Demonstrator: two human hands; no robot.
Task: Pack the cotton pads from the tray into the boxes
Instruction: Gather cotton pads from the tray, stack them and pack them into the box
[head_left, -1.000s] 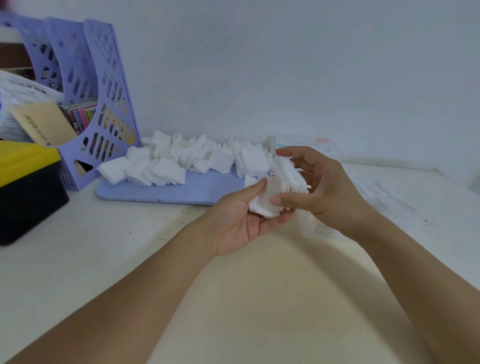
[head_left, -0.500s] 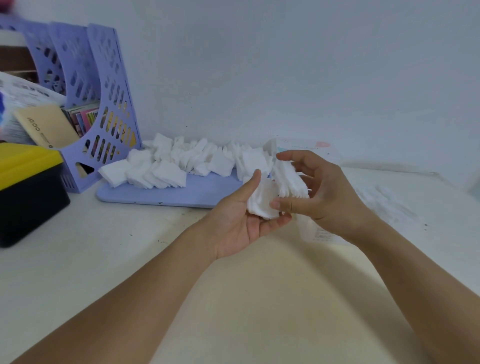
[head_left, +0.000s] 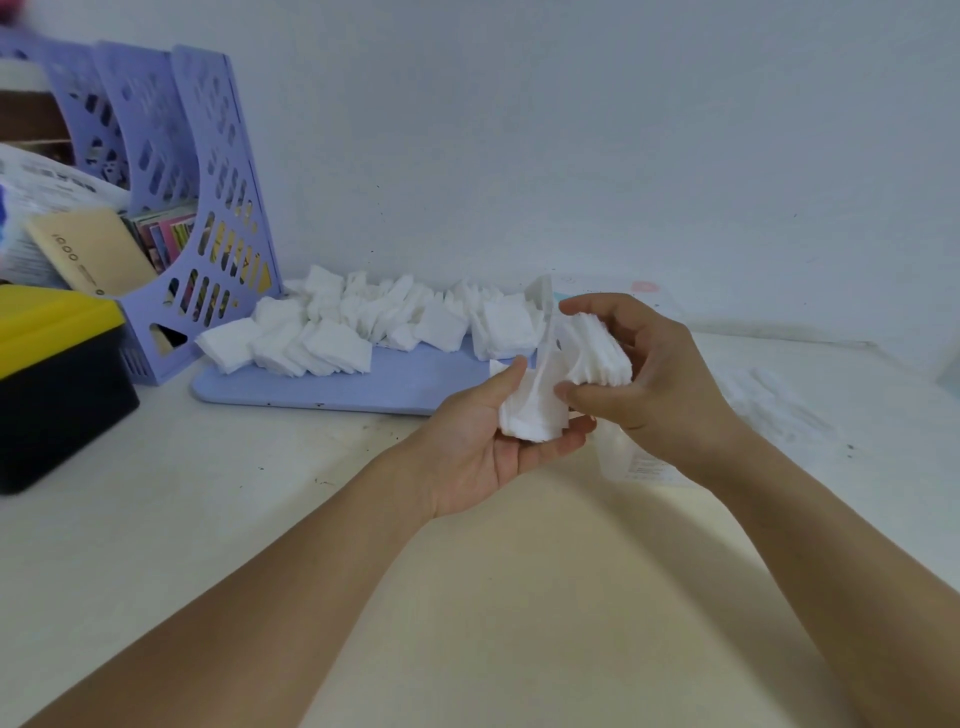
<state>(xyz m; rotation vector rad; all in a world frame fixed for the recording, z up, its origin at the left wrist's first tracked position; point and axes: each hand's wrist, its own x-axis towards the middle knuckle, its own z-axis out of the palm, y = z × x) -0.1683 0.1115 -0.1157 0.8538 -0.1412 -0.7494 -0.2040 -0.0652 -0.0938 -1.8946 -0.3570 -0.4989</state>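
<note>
I have both hands raised over the white table (head_left: 260, 519), just in front of the lilac tray (head_left: 363, 384). My left hand (head_left: 483, 447) is turned palm up, and a small stack of square cotton pads (head_left: 535, 410) lies across its fingers, pinned at the top edge by the thumb, so this hand is closed around the stack rather than spread. My right hand (head_left: 654, 384) sits right beside it, fingers curled over a second, fanned bunch of pads (head_left: 597, 353); the thumb presses in from below and the index finger arches over the top, so the bunch is gripped between them. The two bunches touch where the hands meet, and I cannot tell whether they are one continuous stack or two. Behind the hands, the rest of the loose cotton pads (head_left: 332, 343) lie heaped along the back of the tray, overlapping each other, with the front strip of the tray bare. A clear packet with small print (head_left: 639, 462) lies on the table under my right wrist, and I cannot tell what it holds. To the left stand a lilac perforated file rack (head_left: 223, 234) holding papers, and nearer me a black box with a yellow lid (head_left: 52, 374).
</note>
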